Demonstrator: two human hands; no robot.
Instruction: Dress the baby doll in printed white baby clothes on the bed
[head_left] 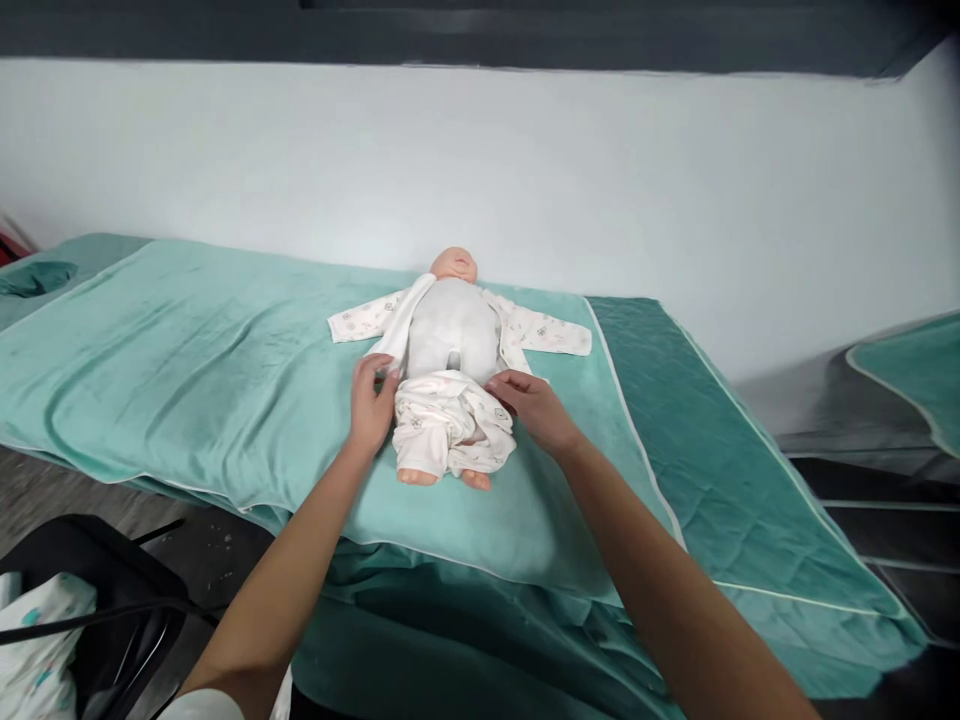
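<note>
A baby doll (454, 325) lies on its back, with its head toward the wall and its feet toward me. Its patterned white jacket (551, 330) is spread apart at the front, baring a pale grey cloth torso. White patterned baby pants (435, 405) are bunched around the hips and legs, and both feet stick out below. My left hand (373, 400) is beside the waist at the jacket's lower edge, fingers loosely curled and thumb apart from them. At the other side of the waist, my right hand (534, 405) pinches the pants' upper edge.
A smooth green cover (225, 350) lies under the doll, over a quilted green bed (750, 480). The white wall (480, 160) rises right behind. At lower left stands a black chair (97, 570) with white printed cloth (52, 640) on it.
</note>
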